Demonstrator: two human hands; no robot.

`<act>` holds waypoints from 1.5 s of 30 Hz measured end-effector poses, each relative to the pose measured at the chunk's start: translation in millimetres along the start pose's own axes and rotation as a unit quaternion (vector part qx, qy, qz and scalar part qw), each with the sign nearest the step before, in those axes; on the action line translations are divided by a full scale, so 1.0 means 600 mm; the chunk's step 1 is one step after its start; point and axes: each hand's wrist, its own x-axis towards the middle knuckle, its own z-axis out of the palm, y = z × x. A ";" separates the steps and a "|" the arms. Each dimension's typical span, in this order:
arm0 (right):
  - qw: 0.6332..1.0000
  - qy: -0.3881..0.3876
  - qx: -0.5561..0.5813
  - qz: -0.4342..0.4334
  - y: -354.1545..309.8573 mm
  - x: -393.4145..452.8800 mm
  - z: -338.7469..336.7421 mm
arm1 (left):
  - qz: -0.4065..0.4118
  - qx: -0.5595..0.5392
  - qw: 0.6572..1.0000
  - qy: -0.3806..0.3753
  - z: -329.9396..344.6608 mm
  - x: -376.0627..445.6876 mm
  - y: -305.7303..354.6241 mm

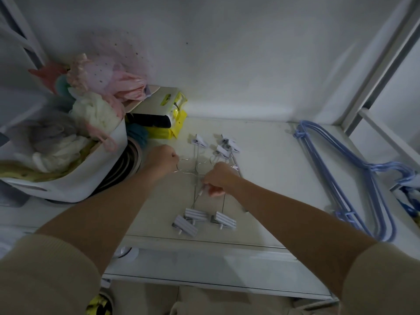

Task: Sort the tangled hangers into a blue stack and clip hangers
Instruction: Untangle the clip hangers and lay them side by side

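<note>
Several metal clip hangers (197, 178) lie together on the white surface (272, 178), with white clips at the far end (223, 146) and grey ribbed clips at the near end (197, 220). My left hand (162, 159) is closed on a wire hook of the clip hangers. My right hand (219, 179) pinches the thin metal bars near their middle. A stack of blue hangers (354, 176) lies to the right, hooks pointing toward the right edge, apart from both hands.
A white laundry basket (86, 178) full of pale clothes stands at the left. Behind it are yellow packets (175, 117) and a dark folded item. A white wall runs along the back and a metal frame (375, 87) stands at the right.
</note>
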 end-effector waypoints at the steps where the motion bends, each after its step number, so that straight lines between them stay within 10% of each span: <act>1: 0.999 0.002 0.040 0.016 0.002 0.002 0.001 | -0.011 -0.019 1.000 -0.008 0.001 0.000 0.000; 13: 0.946 -0.069 0.299 0.108 0.009 0.017 0.019 | -0.095 -0.227 0.969 -0.039 -0.019 0.001 0.031; 31: 0.923 -0.181 0.328 0.084 -0.009 0.004 0.054 | -0.035 -0.103 0.994 -0.005 -0.024 -0.005 0.015; 45: 0.958 0.007 0.286 0.028 0.001 0.030 -0.021 | -0.117 -0.226 0.965 -0.066 -0.006 0.009 0.041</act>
